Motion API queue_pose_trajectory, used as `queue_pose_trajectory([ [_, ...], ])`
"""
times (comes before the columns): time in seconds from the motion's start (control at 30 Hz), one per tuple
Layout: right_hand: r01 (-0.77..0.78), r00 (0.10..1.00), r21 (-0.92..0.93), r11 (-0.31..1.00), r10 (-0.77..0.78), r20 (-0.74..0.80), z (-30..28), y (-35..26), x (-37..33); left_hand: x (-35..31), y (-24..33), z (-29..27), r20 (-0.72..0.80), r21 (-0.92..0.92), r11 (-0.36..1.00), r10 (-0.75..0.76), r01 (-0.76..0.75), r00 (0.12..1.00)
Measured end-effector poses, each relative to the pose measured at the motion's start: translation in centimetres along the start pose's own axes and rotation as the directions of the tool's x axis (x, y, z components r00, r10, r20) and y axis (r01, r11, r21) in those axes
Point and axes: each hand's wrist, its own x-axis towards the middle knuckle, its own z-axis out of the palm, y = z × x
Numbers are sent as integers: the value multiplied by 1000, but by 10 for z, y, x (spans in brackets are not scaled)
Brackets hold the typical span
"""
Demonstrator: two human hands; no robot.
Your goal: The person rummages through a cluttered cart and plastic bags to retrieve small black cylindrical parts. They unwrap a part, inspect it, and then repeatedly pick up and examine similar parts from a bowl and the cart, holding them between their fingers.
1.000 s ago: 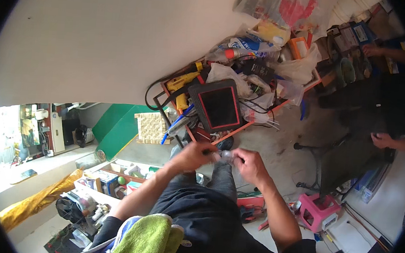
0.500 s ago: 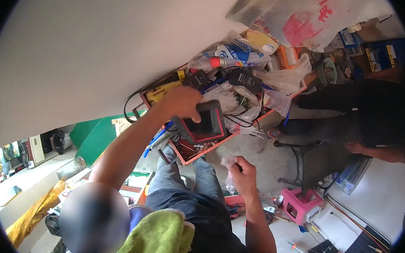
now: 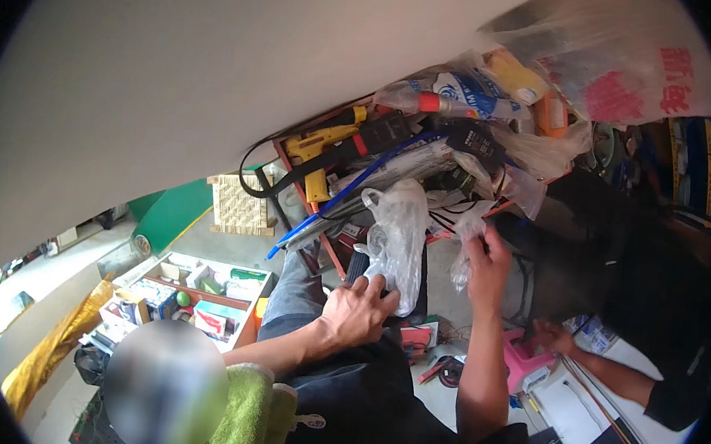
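My left hand (image 3: 358,311) rests over my knee, fingers curled around the lower end of a clear plastic bag (image 3: 398,234), which hangs down from the front edge of the tray (image 3: 331,258) and reaches my fingertips. My right hand (image 3: 487,263) is raised at the tray's front edge, near its right corner, thumb and fingers pinched on a smaller clear bag (image 3: 466,232). The two hands are apart, each clamped on its own bag.

The tray is crowded. A yellow tool (image 3: 317,153) lies toward its far left corner, with a black strap (image 3: 278,186) looping past it. A blue rod (image 3: 336,205) slants across to the front edge. Bottles (image 3: 459,100) and more bags pile along the far edge. A pink stool (image 3: 521,363) stands on the floor to my right, where another person's hand (image 3: 553,336) touches it. A green towel (image 3: 245,420) lies across my lap.
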Motion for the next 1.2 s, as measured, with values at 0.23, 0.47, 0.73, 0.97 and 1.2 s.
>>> queue_pose_trajectory([
  [0.23,370,867,-316,874,-204,454,114,-50,77,-7,-3,18,-5,-7,1000,26,-26,1000],
  [0.47,391,881,-681,619,-38,472,205,-51,122,-9,-4,13,0,-1,1000,30,-30,1000],
  [0.73,683,730,-690,241,-248,636,101,28,169,-8,-6,21,-59,-11,998,54,-55,997],
  [0.97,768,639,-549,330,-337,692,42,38,117,-6,-9,17,-108,-9,998,68,-69,992],
  [1.2,689,725,-663,292,-286,627,58,24,117,-7,-10,20,-88,-19,998,63,-65,994],
])
